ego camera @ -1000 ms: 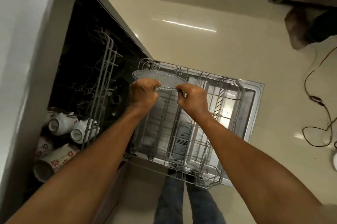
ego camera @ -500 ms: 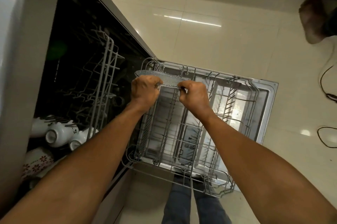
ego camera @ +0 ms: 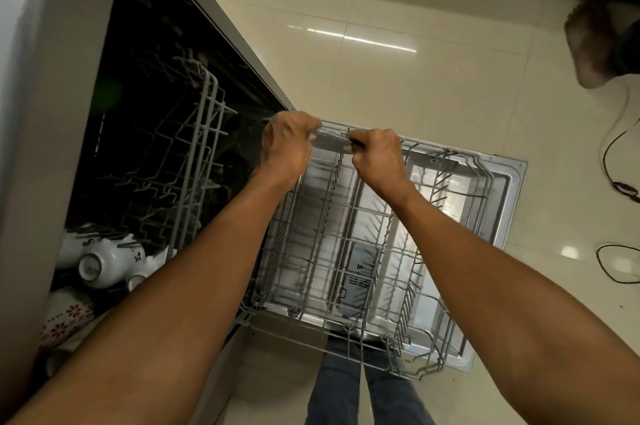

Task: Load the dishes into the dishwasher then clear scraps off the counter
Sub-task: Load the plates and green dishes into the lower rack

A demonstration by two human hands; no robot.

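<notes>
A textured clear glass plate (ego camera: pixel 330 140) is held edge-up over the far end of the pulled-out lower dishwasher rack (ego camera: pixel 349 241). My left hand (ego camera: pixel 285 147) grips its left rim and my right hand (ego camera: pixel 375 156) pinches its right rim; only a short strip of the plate shows between them. The rack holds no dishes and rests over the open dishwasher door (ego camera: pixel 498 216). In the upper rack (ego camera: pixel 194 161), at the lower left, lie white cups (ego camera: pixel 104 262) and a flower-patterned cup (ego camera: pixel 65 317).
The dark dishwasher cavity (ego camera: pixel 156 95) opens on the left beside a grey cabinet side (ego camera: pixel 45 113). Glossy beige floor tiles (ego camera: pixel 398 78) lie beyond. A black cable (ego camera: pixel 620 182) loops at the right, near a brown mop-like object (ego camera: pixel 588 43). My legs (ego camera: pixel 367 390) stand below the rack.
Both hands have lowered the glass plate and tipped it from nearly flat to on edge, down at the rack's far end. Less of the plate shows between them.
</notes>
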